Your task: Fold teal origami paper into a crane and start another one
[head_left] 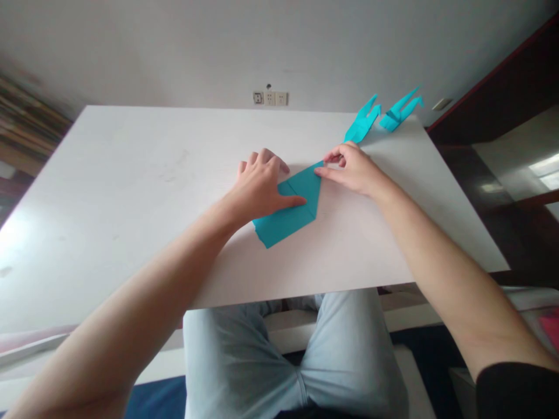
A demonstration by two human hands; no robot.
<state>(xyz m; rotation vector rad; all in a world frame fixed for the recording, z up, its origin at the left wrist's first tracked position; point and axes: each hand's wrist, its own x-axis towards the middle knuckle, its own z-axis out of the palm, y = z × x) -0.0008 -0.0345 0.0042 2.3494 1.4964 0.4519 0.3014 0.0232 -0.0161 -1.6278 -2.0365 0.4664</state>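
**Head view, item one:** where is the folded teal paper [286, 224]?
**Reply:** Mid-tabletop [131, 174], lying at a slant between both hands.
**Inspector:** Left hand [257, 186]?
**Reply:** Open, fingers [266, 156] spread, thumb lying flat across the paper.
**Inspector:** Right hand [353, 170]?
**Reply:** Fingers nearly closed, thumb and forefinger pinching the paper's pointed tip.
**Inspector:** Anything further?
**Reply:** Two folded teal paper figures [362, 121] at the tabletop's far edge, just beyond the right hand; wall sockets [269, 98] behind.
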